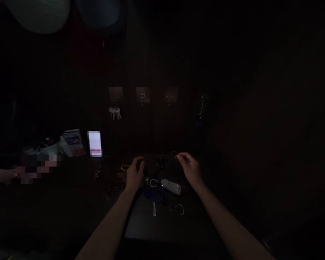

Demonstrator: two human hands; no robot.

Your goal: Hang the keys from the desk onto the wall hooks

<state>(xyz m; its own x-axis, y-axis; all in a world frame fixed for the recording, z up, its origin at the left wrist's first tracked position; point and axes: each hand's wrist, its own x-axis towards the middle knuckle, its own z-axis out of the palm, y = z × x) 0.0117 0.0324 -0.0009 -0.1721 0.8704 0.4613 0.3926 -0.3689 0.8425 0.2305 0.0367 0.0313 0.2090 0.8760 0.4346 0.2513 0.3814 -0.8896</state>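
Note:
It is very dark. My right hand (190, 168) pinches a thin metal ring (173, 153) between thumb and fingertips, above the tabletop; anything hanging from the ring is lost in the dark. My left hand (135, 174) hovers over the small things, thumb and index finger apart, with nothing visible between them. Beside it lie a yellow loop (124, 168) and a round metal ring (154, 183) with dark blue tags (151, 194) and a flat key (154, 209). Between my hands rests a silver-grey key fob (171, 186). Nearer to me is another metal ring (180, 209).
Hooks line the dark wall; bunched keys (115, 112) hang from the left one, and a bare hook (143, 98) is beside it. A glowing phone (94, 143) stands near small boxes (73, 142). Another person's hand (2, 174) reaches in at left. Caps (40, 16) hang above.

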